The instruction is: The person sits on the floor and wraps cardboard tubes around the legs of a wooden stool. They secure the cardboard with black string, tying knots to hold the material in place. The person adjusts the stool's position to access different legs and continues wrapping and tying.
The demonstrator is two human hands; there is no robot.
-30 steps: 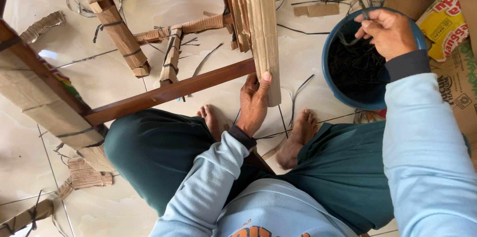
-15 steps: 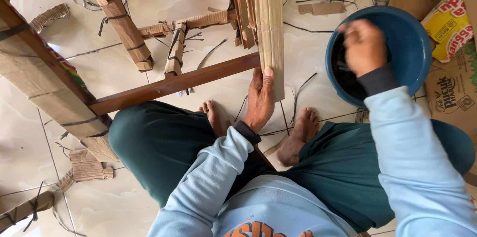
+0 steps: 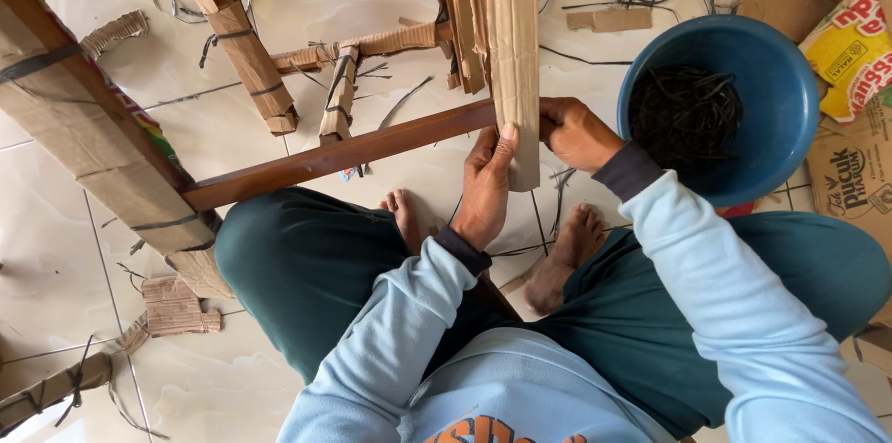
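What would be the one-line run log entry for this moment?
left hand: holds cardboard wrap | right hand: on wrap's other side | bucket: black strips inside

Your left hand reaches forward, thumb up and fingers curled in a grip. Your right hand sits just beside it, fingers closed, forearm angled inward.

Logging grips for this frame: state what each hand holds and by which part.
Both hold the cardboard-wrapped piece near its lower end: the left hand on its left edge, the right hand on its right. Whether the right hand also holds a strip cannot be told.
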